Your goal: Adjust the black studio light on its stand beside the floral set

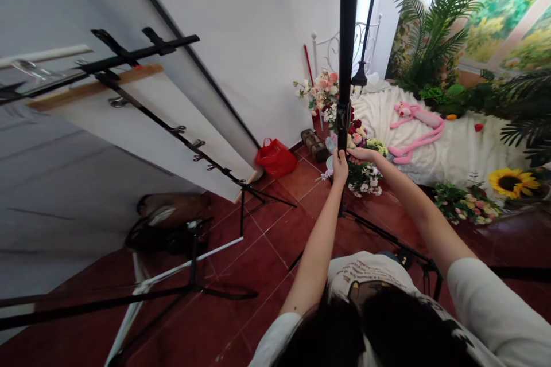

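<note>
A black upright pole [349, 23] of a stand rises in front of me, with its legs spread on the red tiled floor. My left hand [340, 166] is wrapped round the pole just below a joint. Just right of it, my right hand [360, 155] is closed at the pole's side; what its fingers hold there is too small to make out. A black cable with a plug [360, 75] hangs beside the pole, above my right hand. Pink, white and red flowers [323, 92] stand behind the pole.
Left, a clamp-hung white board [193, 140] leans on black stands. A red bag [276, 157] lies by the wall. To the right are a white-draped bed [379, 117], a pink plush toy [424, 117], a sunflower [512, 182] and palm leaves [430, 23]. Stand legs cross the floor.
</note>
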Demonstrator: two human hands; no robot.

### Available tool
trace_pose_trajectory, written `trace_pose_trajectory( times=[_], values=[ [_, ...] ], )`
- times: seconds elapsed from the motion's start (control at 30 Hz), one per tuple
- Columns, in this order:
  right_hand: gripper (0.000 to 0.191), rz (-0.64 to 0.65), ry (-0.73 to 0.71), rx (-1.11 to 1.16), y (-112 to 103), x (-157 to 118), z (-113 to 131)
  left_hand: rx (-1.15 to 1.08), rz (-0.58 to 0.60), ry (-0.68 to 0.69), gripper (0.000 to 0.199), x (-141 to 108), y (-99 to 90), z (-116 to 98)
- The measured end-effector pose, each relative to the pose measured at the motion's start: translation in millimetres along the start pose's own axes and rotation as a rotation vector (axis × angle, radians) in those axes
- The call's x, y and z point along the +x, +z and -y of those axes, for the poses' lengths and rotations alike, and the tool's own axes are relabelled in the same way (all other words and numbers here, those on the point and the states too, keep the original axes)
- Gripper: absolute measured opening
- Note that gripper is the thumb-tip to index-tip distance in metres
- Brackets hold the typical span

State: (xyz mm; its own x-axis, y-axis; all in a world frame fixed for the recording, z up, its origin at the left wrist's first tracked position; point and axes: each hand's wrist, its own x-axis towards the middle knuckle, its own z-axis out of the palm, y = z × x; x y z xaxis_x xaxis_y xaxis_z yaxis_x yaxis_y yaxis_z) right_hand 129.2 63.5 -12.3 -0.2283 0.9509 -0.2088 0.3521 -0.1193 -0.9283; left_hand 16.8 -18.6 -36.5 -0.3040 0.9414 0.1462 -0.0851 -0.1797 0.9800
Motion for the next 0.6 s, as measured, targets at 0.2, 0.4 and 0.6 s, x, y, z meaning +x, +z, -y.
trace_pose_trajectory(
  times=[0.2,0.4,0.6],
  values=[
    [0.029,0.214,0.007,0.291,5.5,-23.8,-27.1,0.072,-0.022,0.055,0.056,1.3,1.8,2.0],
    [0.037,0.238,0.006,0.636,9.3,-37.6,-41.8,0.038,-0.031,0.088,0.058,5.5,4.0,4.4],
    [0.012,0.138,-0.015,0.392,-2.2,-39.4,-34.4,0.039,-0.023,0.152,0.054,7.3,3.5,9.0]
  ],
)
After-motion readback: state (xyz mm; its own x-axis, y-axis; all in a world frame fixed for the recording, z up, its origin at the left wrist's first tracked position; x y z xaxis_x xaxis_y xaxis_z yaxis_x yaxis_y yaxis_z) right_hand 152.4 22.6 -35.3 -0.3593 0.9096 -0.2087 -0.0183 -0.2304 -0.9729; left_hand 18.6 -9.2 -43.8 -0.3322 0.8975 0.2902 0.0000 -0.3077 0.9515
